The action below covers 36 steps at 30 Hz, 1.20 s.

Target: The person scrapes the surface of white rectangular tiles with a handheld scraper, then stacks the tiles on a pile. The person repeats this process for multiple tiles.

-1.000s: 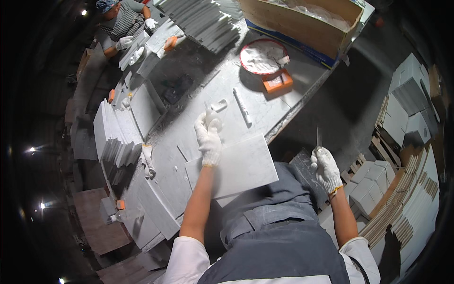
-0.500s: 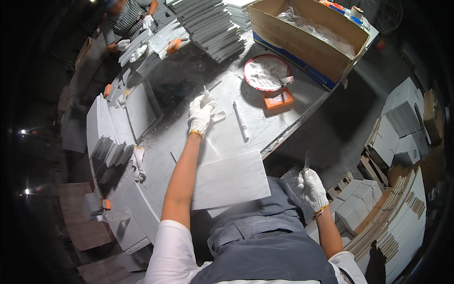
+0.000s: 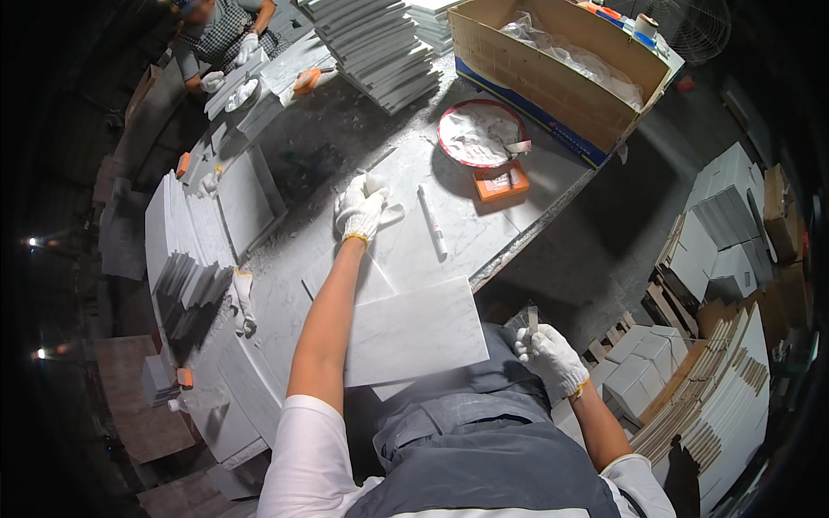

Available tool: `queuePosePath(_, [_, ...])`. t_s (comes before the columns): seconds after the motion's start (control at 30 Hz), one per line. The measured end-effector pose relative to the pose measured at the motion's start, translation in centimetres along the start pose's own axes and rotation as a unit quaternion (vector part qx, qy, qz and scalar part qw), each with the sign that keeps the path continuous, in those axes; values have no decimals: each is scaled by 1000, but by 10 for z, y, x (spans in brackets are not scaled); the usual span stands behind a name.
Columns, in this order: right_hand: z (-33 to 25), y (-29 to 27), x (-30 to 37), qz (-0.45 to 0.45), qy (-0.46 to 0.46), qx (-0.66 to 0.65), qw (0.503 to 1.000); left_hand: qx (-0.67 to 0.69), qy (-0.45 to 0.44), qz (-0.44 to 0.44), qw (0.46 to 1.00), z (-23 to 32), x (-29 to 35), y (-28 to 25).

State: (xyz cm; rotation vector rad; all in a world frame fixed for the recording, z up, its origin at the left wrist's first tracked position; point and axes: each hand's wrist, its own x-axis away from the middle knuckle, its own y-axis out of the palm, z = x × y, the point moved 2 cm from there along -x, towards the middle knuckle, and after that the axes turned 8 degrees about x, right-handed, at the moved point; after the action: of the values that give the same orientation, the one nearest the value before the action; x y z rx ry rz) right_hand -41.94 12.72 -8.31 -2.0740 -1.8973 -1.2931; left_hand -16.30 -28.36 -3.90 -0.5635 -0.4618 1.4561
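Observation:
My left hand (image 3: 361, 207), in a white knit glove, rests on the pale marble-look slab on the table. Its fingers are curled; what they hold, if anything, I cannot make out. A white marker pen (image 3: 432, 220) lies just right of it. Nearer to me, a rectangular grey-white tile (image 3: 417, 332) overhangs the front edge, under my left forearm. Beside my lap, past the table edge, my gloved right hand (image 3: 553, 356) is closed on a small flat grey strip (image 3: 533, 320) that points up. Clear plastic shows behind that hand.
A red-rimmed bowl of white powder or paste (image 3: 480, 134) stands behind an orange box (image 3: 501, 181). A large cardboard carton (image 3: 553, 82) sits at the far right, tile stacks (image 3: 376, 56) at the back. Another person (image 3: 229, 43) works far left. Boxes (image 3: 643, 363) stand at right.
My right hand has moved left, toward my lap, and the strip in it now shows broader. My left fingers have curled further; the hand stays at the same spot on the slab.

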Motion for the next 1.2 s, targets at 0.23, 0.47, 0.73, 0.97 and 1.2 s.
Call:
queuePosePath(0.23, [10, 7, 2, -22, -34, -63, 997, 24, -19, -11, 999, 14, 15, -12])
queuePosePath(0.47, [14, 34, 14, -70, -3, 17, 997, -25, 62, 85, 994, 19, 99, -57])
queuePosePath(0.73, [15, 82, 10, -93, 38, 115, 988, -221, 229, 52, 947, -24, 235, -71])
queuePosePath(0.97, [26, 100, 1, 20, -73, 149, 986, -249, 213, 58, 943, -24, 264, -63])
queuePosePath(1.2, [15, 92, -21, 44, -129, 143, 980, -233, 300, 43, 924, -22, 261, -68])
